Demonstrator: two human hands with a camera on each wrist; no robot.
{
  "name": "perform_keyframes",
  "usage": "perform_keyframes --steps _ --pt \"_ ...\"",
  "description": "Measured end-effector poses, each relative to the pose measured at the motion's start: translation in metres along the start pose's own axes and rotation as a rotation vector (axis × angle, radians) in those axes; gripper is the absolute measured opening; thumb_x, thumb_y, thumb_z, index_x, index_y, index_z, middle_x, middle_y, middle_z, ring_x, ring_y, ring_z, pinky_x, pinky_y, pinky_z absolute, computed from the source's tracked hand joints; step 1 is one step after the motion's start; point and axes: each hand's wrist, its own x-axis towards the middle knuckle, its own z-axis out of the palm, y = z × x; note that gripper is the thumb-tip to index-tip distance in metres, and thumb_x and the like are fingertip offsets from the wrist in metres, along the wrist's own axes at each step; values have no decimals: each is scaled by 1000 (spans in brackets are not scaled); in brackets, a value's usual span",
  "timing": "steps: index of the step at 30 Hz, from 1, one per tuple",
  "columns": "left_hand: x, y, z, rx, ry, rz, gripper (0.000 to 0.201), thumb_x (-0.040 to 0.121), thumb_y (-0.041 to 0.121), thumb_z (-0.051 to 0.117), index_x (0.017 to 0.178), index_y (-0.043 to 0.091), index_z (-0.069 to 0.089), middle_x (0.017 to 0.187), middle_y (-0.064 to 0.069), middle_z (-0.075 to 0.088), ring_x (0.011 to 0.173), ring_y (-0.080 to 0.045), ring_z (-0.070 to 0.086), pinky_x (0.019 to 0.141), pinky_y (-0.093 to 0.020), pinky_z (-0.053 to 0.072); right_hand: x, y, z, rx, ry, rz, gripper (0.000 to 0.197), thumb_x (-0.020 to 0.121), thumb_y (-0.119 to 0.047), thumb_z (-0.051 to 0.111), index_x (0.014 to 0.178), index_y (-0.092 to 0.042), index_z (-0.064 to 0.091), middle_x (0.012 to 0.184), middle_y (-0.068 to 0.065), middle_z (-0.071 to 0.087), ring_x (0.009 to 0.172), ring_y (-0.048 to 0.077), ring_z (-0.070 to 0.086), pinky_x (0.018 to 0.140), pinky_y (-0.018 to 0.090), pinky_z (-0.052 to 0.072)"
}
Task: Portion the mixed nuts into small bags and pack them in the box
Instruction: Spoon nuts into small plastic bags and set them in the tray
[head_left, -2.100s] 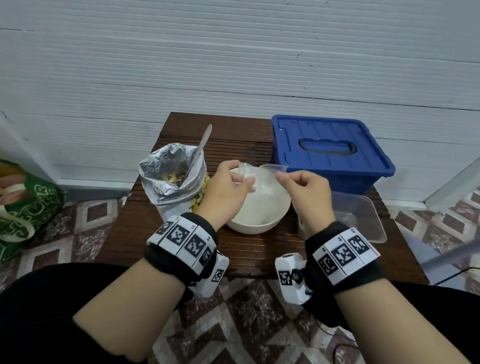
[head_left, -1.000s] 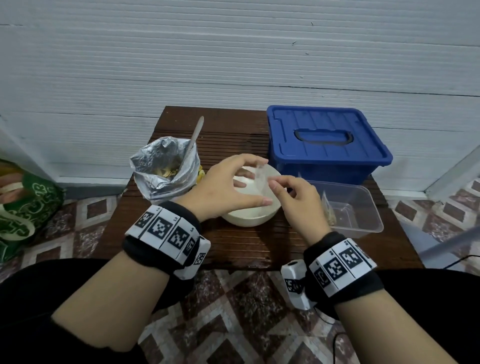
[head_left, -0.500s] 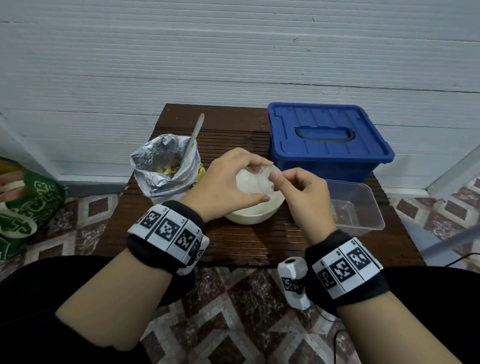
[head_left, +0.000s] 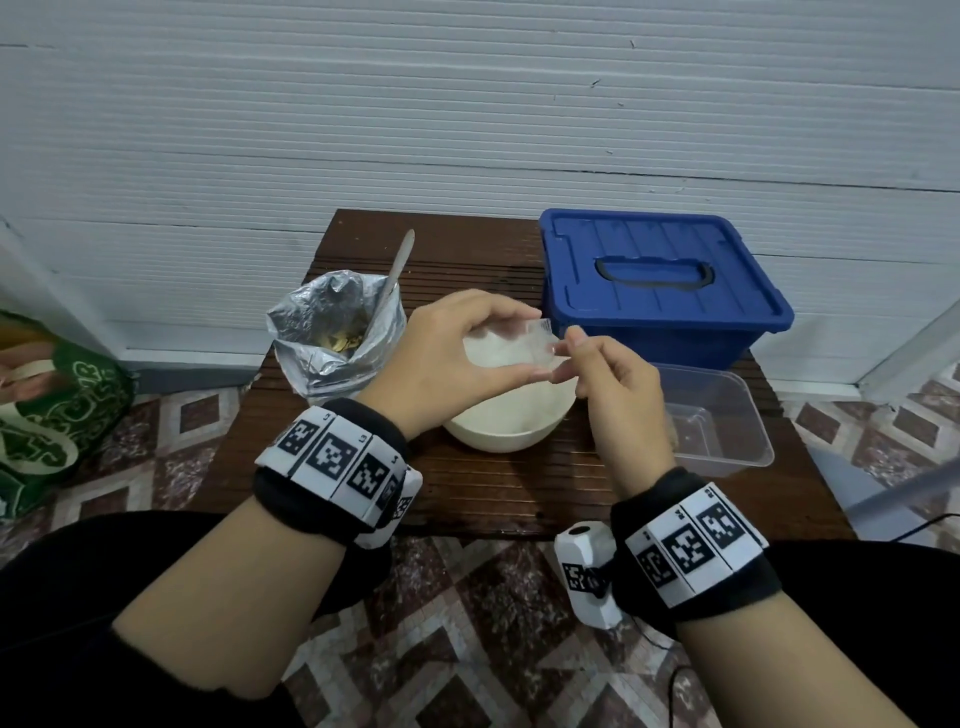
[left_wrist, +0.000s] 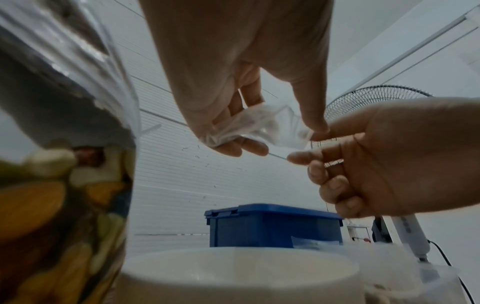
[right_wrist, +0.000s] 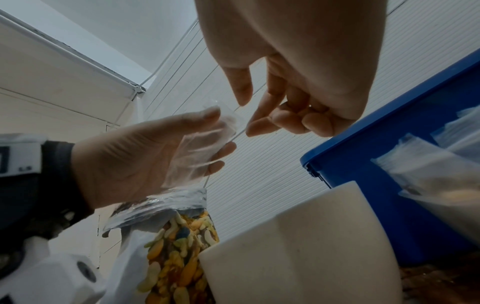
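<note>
Over the white bowl (head_left: 498, 431) both hands work on a small clear plastic bag (head_left: 511, 348) (left_wrist: 262, 128) (right_wrist: 202, 152). My left hand (head_left: 457, 358) (left_wrist: 249, 86) cups the bag with curled fingers. My right hand (head_left: 602, 384) (right_wrist: 285, 107) pinches the bag's top edge between thumb and forefinger. The bag looks empty. The foil bag of mixed nuts (head_left: 337, 338) (right_wrist: 179, 246) stands open at the left with a spoon (head_left: 400, 260) in it. The blue box (head_left: 660, 286) (left_wrist: 272, 224) sits shut at the back right.
A clear plastic tub (head_left: 711, 415) lies right of the bowl on the dark wooden table (head_left: 519, 493). A green patterned bag (head_left: 52, 415) sits on the tiled floor at the left. A standing fan (left_wrist: 376, 98) is off to the right.
The hands have lifted a little above the bowl, with the bag spread between them. The right hand now holds the bag's top edge rather than its middle.
</note>
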Motion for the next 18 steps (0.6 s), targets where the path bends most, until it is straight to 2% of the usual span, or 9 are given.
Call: perform_keyframes --steps 3,6,8,10,12,14,16,17,18 --pt "4 11 -14 9 82 14 45 69 33 84 109 22 67 107 9 66 102 1 57 93 -17 45 2 -2 7 33 -7 15 31 98 -31 47 86 -15 71 60 -15 60 73 -5 52 79 22 37" --pt "10 19 -37 6 188 -25 45 70 34 83 111 26 66 111 11 64 104 0 58 96 -28 48 7 -9 22 20 -52 9 24 97 -28 50 92 -15 70 70 -9 63 67 -8 52 76 19 38" --pt "12 18 -56 18 277 -70 43 70 36 82 109 30 64 112 12 64 107 0 57 94 -20 47 14 -16 36 -35 -99 -3 19 95 -29 53 95 -18 69 77 -6 65 72 -5 55 75 20 42" --pt "13 13 -75 53 360 -128 42 70 37 82 107 34 63 110 15 63 105 6 55 89 -8 42 24 -21 54 -61 -139 -17 17 94 -30 55 97 -20 68 84 -5 67 85 4 61 82 25 48" --pt "12 5 -92 85 398 -215 41 69 36 83 104 38 63 104 19 63 99 10 55 86 -7 42 36 -25 73 -77 -174 -24 19 94 -31 56 104 -19 67 94 -4 68 96 10 62 88 29 49" --pt "8 -9 -109 164 382 -310 39 67 37 83 100 39 63 96 23 62 96 8 56 93 -19 45 47 -29 91 -97 -198 -19 28 94 -32 56 116 -17 64 108 -4 66 103 9 59 93 27 46" --pt "3 -23 -122 249 344 -402 34 65 43 83 92 42 63 91 26 60 100 -2 57 101 -39 43 57 -33 105 -90 -221 -10 40 93 -35 58 127 -15 58 106 -10 61 105 6 53 95 25 41" --pt "0 -28 -128 267 328 -441 32 65 45 83 89 43 62 91 26 60 101 -6 58 102 -42 42 62 -36 110 -75 -239 -2 44 92 -36 60 130 -14 56 101 -15 59 105 4 51 97 25 41" --pt "-2 -33 -132 263 307 -481 32 66 44 83 88 41 60 93 24 60 101 -8 57 101 -40 42 66 -37 116 -58 -258 5 45 91 -36 61 129 -13 56 98 -17 58 105 4 51 98 25 41"
